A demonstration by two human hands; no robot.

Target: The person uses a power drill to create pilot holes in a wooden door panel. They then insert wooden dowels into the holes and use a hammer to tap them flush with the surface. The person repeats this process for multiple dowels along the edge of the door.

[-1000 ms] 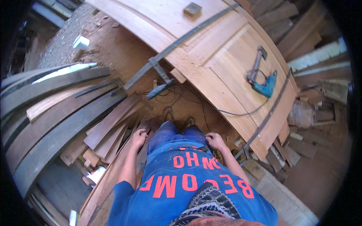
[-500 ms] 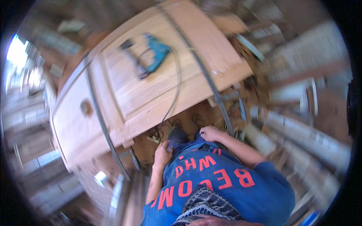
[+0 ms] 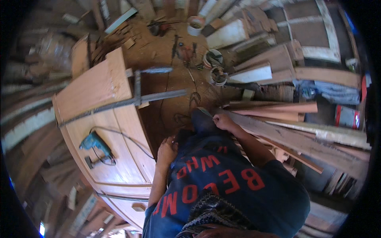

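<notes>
My left hand [image 3: 167, 150] hangs beside my left thigh, close to the edge of a pale wooden panelled door [image 3: 123, 127]. Its fingers are curled in, and I see nothing in them. Over my right thigh, my right hand [image 3: 223, 121] is closed in a loose fist, its palm hidden. On the door lies a teal power drill [image 3: 97, 143] with a black cord [image 3: 131, 139] running over the edge. A long metal bar clamp [image 3: 164, 95] crosses the door and juts out past its edge. A second clamp bar [image 3: 127, 196] crosses nearer to me, beside a small wood block [image 3: 138, 207].
Buckets [image 3: 214, 58] stand on the brown floor [image 3: 158, 51] ahead, near a red tool [image 3: 185, 53] and loose cords. Stacked boards [image 3: 301, 135] line my right side, and a white-framed window sash [image 3: 313, 27] leans behind them. More timber [image 3: 35, 146] is piled left of the door.
My view has swung to the right. The door, clamps and drill now lie to my left, and the floor with the buckets has come into view. Both hands stay low by my thighs.
</notes>
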